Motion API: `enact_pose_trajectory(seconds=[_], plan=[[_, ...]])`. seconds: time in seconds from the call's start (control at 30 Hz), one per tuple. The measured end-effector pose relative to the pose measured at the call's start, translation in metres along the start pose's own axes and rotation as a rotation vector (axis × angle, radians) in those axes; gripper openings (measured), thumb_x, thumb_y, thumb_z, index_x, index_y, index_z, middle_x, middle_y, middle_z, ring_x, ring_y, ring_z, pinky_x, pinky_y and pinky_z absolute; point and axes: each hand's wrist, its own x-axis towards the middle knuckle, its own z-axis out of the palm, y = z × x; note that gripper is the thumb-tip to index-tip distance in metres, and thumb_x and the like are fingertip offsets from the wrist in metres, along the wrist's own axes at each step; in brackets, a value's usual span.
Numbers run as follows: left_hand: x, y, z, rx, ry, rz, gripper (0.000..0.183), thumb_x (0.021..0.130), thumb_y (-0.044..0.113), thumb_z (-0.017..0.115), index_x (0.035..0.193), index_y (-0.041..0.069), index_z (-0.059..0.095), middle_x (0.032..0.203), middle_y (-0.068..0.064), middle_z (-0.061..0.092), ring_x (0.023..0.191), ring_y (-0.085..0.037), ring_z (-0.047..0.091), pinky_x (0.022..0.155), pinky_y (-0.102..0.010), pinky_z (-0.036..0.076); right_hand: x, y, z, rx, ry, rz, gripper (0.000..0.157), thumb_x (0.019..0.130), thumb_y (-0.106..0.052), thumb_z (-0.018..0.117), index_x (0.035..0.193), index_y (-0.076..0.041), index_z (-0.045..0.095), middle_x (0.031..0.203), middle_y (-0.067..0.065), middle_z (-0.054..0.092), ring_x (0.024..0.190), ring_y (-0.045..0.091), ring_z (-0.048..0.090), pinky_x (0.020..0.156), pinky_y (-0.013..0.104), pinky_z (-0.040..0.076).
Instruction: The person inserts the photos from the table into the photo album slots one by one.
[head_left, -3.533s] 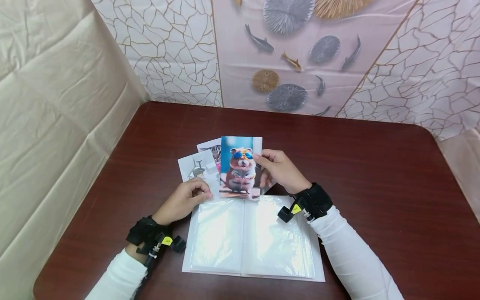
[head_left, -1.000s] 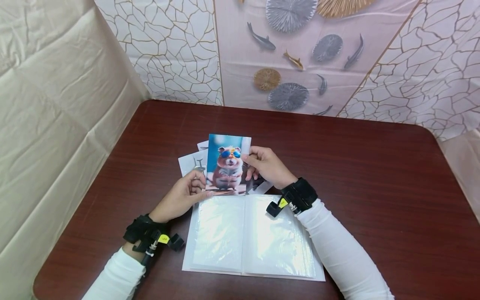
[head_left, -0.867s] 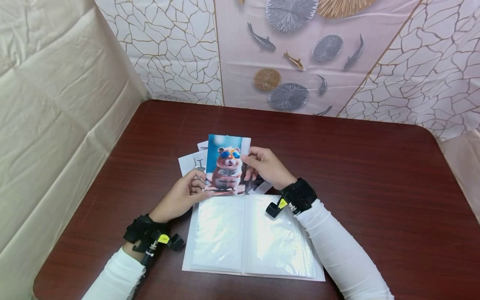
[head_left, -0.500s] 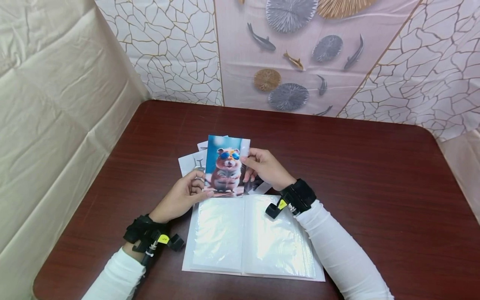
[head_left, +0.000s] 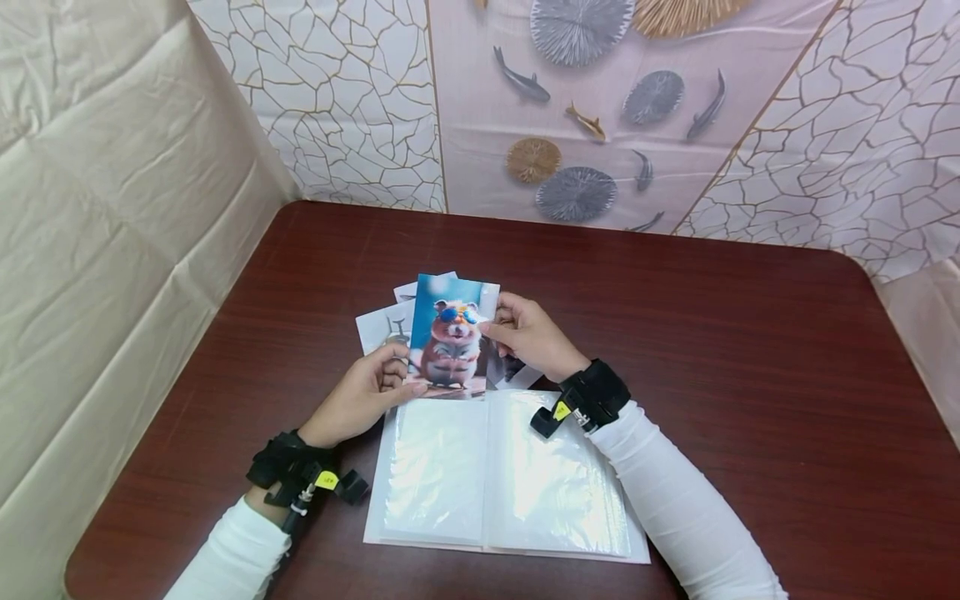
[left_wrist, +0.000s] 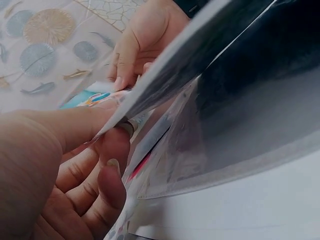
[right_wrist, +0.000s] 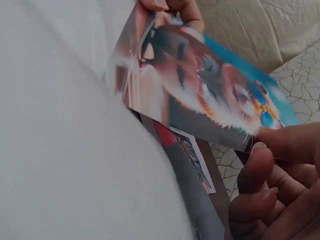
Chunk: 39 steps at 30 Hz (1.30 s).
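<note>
My right hand [head_left: 536,337] pinches the right edge of a photo [head_left: 450,346] of a hamster in sunglasses, its thumb on the picture side. The photo's lower end is at the top of the left page of an open photo album [head_left: 435,475] with clear pockets. In the right wrist view, a clear plastic edge crosses the lower end of the hamster photo [right_wrist: 200,85]. My left hand [head_left: 360,396] pinches the album page's top edge near the photo's lower left corner; the left wrist view shows the page [left_wrist: 165,75] between thumb and fingers.
Behind the held photo, several other photos [head_left: 378,325] lie on the dark red wooden table [head_left: 712,350], partly covered. A patterned cloth [head_left: 487,158] hangs beyond the far edge, and a cream cloth [head_left: 112,250] hangs at the left.
My right hand has carried the hamster photo left, then slightly down to the left page's top edge, tilting it a little. My left hand stays at the page's top edge, its fingers shifted slightly.
</note>
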Motion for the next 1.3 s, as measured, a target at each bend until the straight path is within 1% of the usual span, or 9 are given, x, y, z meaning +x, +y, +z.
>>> enact_pose_trajectory(seconds=[0.1,0.17,0.2,0.27,0.4,0.63,0.93,1.13,1.3], plan=[[0.0,0.0001,0.0002,0.005,0.006,-0.004,0.044,0.084,0.026,0.072,0.119,0.009,0.052,0.085,-0.01,0.059,0.072,-0.022,0.056,0.061,-0.025,0.047,0.0008,0.0002,-0.0009,0.022,0.007,-0.074,0.054,0.094,-0.013,0.059,0.142,-0.021,0.036,0.084,0.014,0.05,0.062,0.035,0.049,0.058,0.037,0.045],[0.0,0.0006,0.0003,0.012,0.01,-0.008,0.044,0.084,0.026,0.072,0.119,0.009,0.053,0.085,-0.01,0.059,0.072,-0.022,0.056,0.061,-0.025,0.047,0.0008,-0.0004,-0.0016,0.009,0.006,-0.109,0.066,0.095,-0.012,0.058,0.15,-0.031,0.026,0.088,0.016,0.051,0.06,0.034,0.048,0.056,0.036,0.045],[0.0,0.0008,0.0004,0.016,0.011,-0.009,0.044,0.084,0.026,0.072,0.12,0.009,0.053,0.085,-0.01,0.059,0.072,-0.022,0.056,0.061,-0.025,0.048,0.0008,-0.0004,-0.002,-0.004,0.002,-0.125,0.068,0.095,-0.011,0.058,0.151,-0.032,0.025,0.087,0.017,0.05,0.059,0.035,0.048,0.054,0.034,0.044],[0.0001,0.001,0.0005,0.019,0.012,-0.01,0.044,0.083,0.027,0.072,0.119,0.009,0.053,0.085,-0.009,0.06,0.071,-0.022,0.056,0.061,-0.025,0.048,0.001,-0.0002,-0.0024,-0.024,-0.012,-0.145,0.067,0.095,-0.011,0.056,0.151,-0.031,0.027,0.086,0.021,0.049,0.058,0.037,0.046,0.052,0.032,0.041],[-0.0002,0.0007,0.0004,0.02,0.012,-0.01,0.044,0.083,0.028,0.072,0.119,0.009,0.054,0.083,-0.009,0.06,0.069,-0.021,0.056,0.06,-0.025,0.047,0.0011,0.0004,-0.0029,-0.039,-0.027,-0.161,0.061,0.096,-0.01,0.055,0.15,-0.026,0.031,0.082,0.025,0.047,0.056,0.037,0.044,0.049,0.031,0.038],[-0.0002,0.0009,0.0008,0.017,0.011,-0.017,0.046,0.083,0.029,0.073,0.12,0.009,0.054,0.083,-0.009,0.059,0.07,-0.021,0.055,0.059,-0.024,0.046,-0.0003,0.0,-0.004,-0.036,-0.047,-0.154,0.06,0.096,-0.01,0.055,0.149,-0.027,0.034,0.076,0.02,0.046,0.055,0.038,0.043,0.05,0.032,0.038],[-0.0003,0.0004,0.0016,0.031,0.017,-0.017,0.048,0.083,0.022,0.073,0.122,0.005,0.052,0.083,-0.009,0.057,0.072,-0.021,0.054,0.061,-0.024,0.047,-0.0021,0.001,-0.0046,-0.041,-0.063,-0.133,0.059,0.094,-0.007,0.058,0.148,-0.023,0.037,0.078,0.026,0.049,0.052,0.033,0.044,0.048,0.033,0.039],[-0.0013,0.0012,0.0016,0.033,0.014,-0.011,0.046,0.083,0.024,0.073,0.12,0.007,0.052,0.079,-0.009,0.054,0.069,-0.021,0.052,0.058,-0.025,0.043,-0.0028,0.0002,-0.005,-0.046,-0.073,-0.138,0.057,0.094,-0.006,0.057,0.147,-0.016,0.039,0.078,0.028,0.049,0.053,0.037,0.043,0.048,0.032,0.038],[-0.0011,0.001,0.0018,0.03,0.008,-0.011,0.046,0.083,0.025,0.073,0.121,0.008,0.052,0.08,-0.009,0.052,0.068,-0.021,0.051,0.058,-0.025,0.042,-0.0033,-0.001,-0.0059,-0.036,-0.086,-0.127,0.055,0.093,-0.006,0.058,0.144,-0.018,0.042,0.079,0.03,0.05,0.054,0.036,0.044,0.049,0.033,0.039]])
